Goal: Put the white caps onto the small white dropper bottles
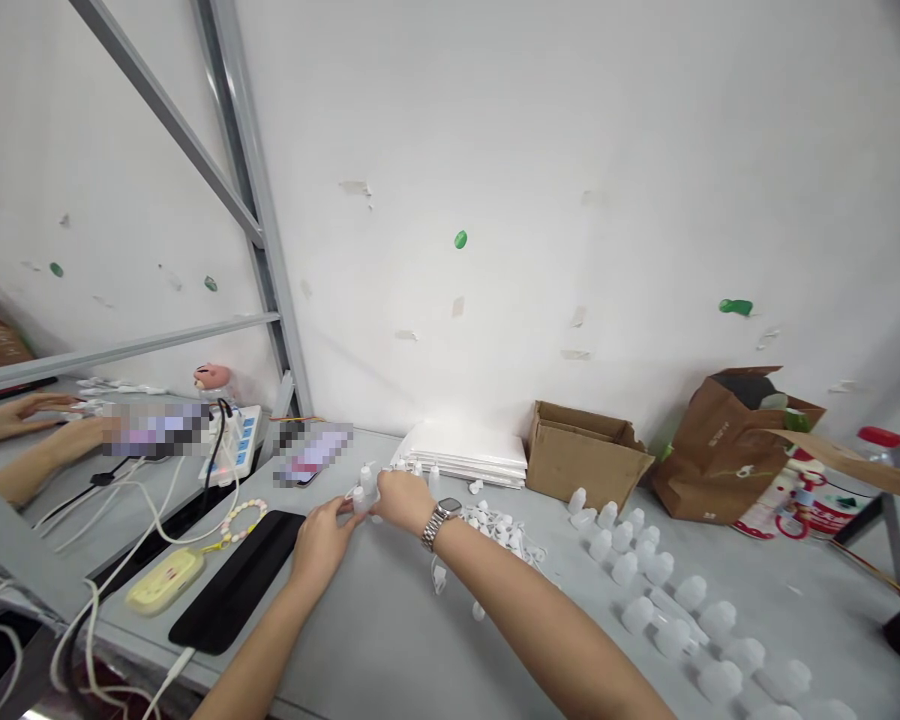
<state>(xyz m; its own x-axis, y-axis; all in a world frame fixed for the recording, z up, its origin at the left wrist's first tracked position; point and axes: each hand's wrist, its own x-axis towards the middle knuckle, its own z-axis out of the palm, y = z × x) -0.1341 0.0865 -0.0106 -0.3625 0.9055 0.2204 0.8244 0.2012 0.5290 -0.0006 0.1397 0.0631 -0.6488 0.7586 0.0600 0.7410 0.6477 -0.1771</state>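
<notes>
Bottle (359,497) sits in left grip (321,543); lettering (720,438) on brown bag (701,462) is illegible.

- Left forearm (266,645) crosses the table's (375,640) near edge; left hand (322,540) bent at the fingers (337,507).
- Right forearm (525,610) slants leftward; right hand (405,498) curled, near the left.

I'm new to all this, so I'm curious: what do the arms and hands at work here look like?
They are a person's: the left hand and right hand wear no gloves, and no sleeves show on the forearms. On the right wrist is a silver-coloured watch with a squarish face and metal link band. The left wrist looks bare.
</notes>
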